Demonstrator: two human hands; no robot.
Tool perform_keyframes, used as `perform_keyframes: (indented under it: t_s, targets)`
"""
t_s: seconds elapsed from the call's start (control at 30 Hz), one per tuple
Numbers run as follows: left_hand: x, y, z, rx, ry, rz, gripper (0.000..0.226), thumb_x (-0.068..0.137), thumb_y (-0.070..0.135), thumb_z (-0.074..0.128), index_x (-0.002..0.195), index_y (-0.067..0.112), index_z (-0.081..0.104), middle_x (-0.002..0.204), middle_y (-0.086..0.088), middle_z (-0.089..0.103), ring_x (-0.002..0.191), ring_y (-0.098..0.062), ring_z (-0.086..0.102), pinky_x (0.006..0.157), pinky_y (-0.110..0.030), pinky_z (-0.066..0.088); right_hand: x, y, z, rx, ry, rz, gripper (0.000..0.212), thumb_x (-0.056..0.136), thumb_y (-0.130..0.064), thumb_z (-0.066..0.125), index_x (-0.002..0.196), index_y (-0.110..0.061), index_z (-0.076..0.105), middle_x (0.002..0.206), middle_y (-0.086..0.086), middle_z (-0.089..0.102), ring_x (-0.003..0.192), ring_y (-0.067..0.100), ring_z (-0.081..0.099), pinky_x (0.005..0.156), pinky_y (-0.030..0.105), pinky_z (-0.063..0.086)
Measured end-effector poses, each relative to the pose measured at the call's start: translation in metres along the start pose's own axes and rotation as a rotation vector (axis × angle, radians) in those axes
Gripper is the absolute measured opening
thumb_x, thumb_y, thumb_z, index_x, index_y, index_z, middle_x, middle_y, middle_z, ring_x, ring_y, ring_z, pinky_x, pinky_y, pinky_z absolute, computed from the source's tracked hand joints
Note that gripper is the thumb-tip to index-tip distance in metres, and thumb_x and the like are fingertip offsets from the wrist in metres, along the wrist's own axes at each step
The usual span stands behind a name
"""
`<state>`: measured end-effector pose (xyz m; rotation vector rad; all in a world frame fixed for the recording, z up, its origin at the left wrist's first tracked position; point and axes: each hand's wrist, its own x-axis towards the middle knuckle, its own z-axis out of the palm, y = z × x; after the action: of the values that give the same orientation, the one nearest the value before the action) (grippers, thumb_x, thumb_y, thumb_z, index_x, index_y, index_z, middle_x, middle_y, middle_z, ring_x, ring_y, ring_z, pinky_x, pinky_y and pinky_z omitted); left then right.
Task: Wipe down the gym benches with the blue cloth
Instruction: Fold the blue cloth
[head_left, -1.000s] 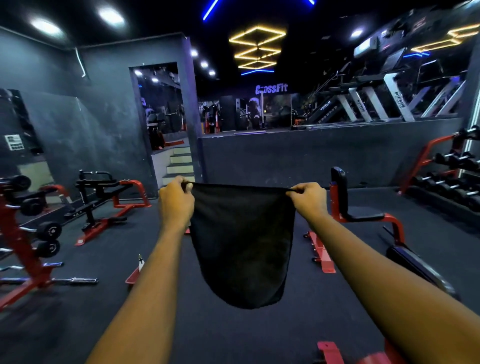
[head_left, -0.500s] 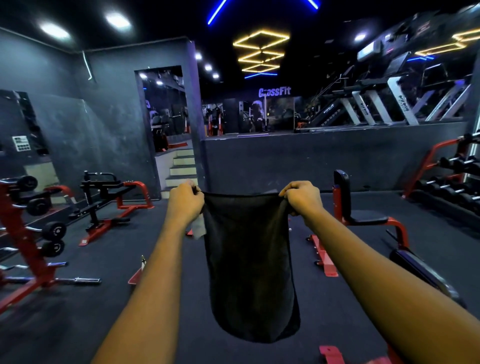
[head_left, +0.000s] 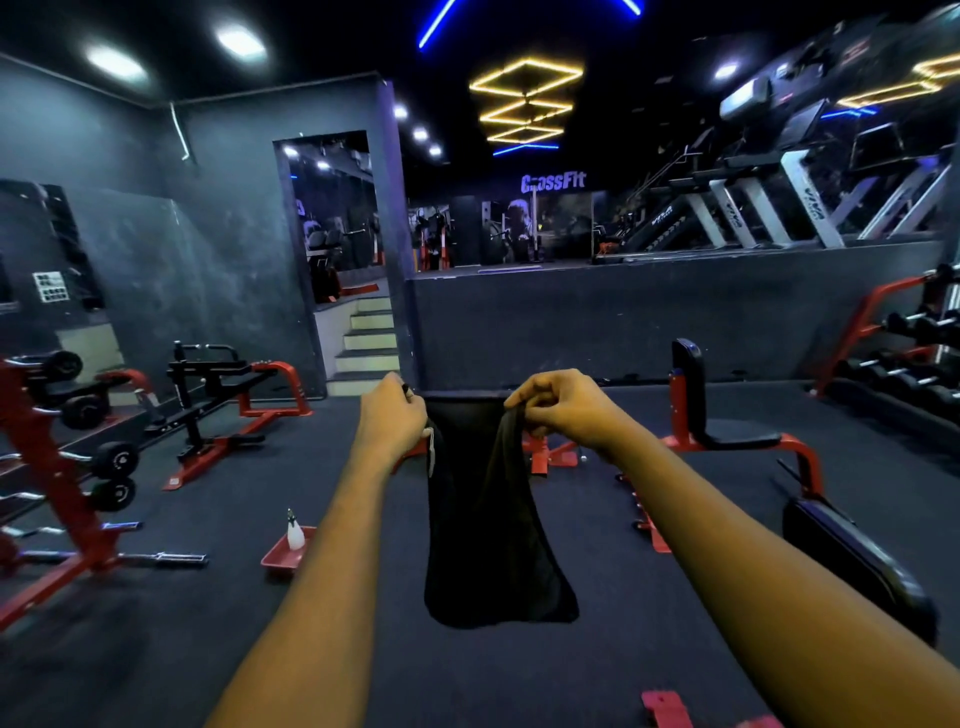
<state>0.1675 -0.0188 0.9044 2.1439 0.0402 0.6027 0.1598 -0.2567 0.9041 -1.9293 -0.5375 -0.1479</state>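
Observation:
A dark cloth (head_left: 491, 540) hangs in front of me, folded narrow and looking almost black in this dim light. My left hand (head_left: 390, 422) pinches its top left corner and my right hand (head_left: 558, 409) pinches the top right corner, both at chest height with arms stretched forward. A red-framed bench with a black seat and upright back pad (head_left: 698, 410) stands just right of my right hand. Another black pad (head_left: 852, 561) lies under my right forearm. A low black bench on a red frame (head_left: 223, 395) stands at the far left.
A red rack with barbells and plates (head_left: 62, 467) lines the left edge. A dumbbell rack (head_left: 904, 353) stands at the right wall. A white spray bottle (head_left: 295, 531) rests on a red plate on the floor. Stairs (head_left: 366, 343) rise straight ahead beside a dark half wall.
My hands have come closer together, so the cloth has narrowed from a wide spread sheet to a folded, hanging strip. The view has shifted slightly downward.

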Motion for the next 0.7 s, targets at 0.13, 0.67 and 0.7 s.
perform_keyframes:
  t_s: [0.13, 0.67, 0.7]
  targets:
    - [0.001, -0.004, 0.001, 0.031, 0.010, 0.044, 0.010, 0.089, 0.007, 0.051, 0.080, 0.012, 0.050, 0.088, -0.015, 0.066, 0.083, -0.029, 0.069, 0.076, -0.047, 0.058, 0.003, 0.003, 0.007, -0.107, 0.047, -0.091, 0.017, 0.087, 0.003, 0.067, 0.095, -0.009, 0.076, 0.079, 0.006, 0.074, 0.068, 0.013, 0.067, 0.068, 0.027, 0.058]
    - [-0.013, 0.008, -0.002, 0.088, -0.345, 0.310, 0.013, 0.093, 0.020, 0.066, 0.095, 0.019, 0.053, 0.084, -0.007, 0.068, 0.073, -0.017, 0.064, 0.058, -0.032, 0.052, 0.018, 0.009, 0.037, 0.058, -0.113, -0.138, 0.007, 0.083, -0.001, 0.074, 0.085, 0.002, 0.068, 0.106, 0.008, 0.074, 0.109, 0.013, 0.067, 0.102, 0.031, 0.050]
    - [-0.014, 0.009, -0.002, 0.079, -0.369, 0.303, 0.015, 0.094, 0.022, 0.064, 0.098, 0.018, 0.050, 0.085, -0.011, 0.068, 0.075, -0.020, 0.065, 0.060, -0.035, 0.053, 0.018, 0.008, 0.038, 0.049, -0.113, -0.133, 0.006, 0.084, -0.001, 0.073, 0.085, 0.001, 0.067, 0.100, 0.009, 0.075, 0.104, 0.016, 0.069, 0.100, 0.034, 0.052]
